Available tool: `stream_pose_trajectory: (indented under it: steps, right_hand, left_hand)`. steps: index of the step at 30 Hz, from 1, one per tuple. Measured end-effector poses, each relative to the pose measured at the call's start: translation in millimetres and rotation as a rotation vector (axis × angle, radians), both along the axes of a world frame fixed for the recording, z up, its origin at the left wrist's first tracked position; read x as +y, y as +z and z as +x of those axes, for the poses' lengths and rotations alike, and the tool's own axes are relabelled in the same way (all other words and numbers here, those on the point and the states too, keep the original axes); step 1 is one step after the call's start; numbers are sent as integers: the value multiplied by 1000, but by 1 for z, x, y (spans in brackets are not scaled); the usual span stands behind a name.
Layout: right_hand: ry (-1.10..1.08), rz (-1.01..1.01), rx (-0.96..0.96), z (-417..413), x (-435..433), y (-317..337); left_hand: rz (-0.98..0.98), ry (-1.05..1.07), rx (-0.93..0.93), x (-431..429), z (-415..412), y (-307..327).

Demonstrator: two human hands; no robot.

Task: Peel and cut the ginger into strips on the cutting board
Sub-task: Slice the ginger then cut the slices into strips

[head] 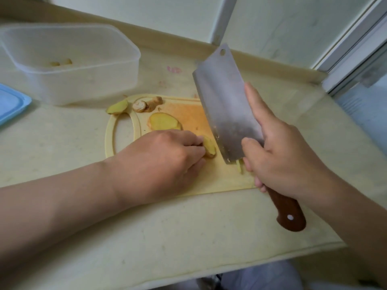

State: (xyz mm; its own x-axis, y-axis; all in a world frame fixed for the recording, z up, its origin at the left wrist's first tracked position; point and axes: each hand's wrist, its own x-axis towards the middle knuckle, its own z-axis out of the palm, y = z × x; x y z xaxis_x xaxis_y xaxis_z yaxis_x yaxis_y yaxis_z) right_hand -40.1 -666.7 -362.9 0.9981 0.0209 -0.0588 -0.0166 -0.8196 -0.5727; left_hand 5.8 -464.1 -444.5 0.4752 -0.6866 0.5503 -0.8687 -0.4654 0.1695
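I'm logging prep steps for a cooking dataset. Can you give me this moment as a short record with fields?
left hand: holds ginger piece down on cutting board
right hand: grips cleaver, edge beside the piece
strips: a few by the blade's heel
other ginger: slices mid-board, knob at far edge
off board: clear container, blue lid
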Motion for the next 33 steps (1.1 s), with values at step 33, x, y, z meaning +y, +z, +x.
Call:
stream_pose_trajectory:
  steps: [33]
  right_hand:
    - [72,-175,136,26,15,14]
  left_hand:
    - [18,-31,1,1,4,-5]
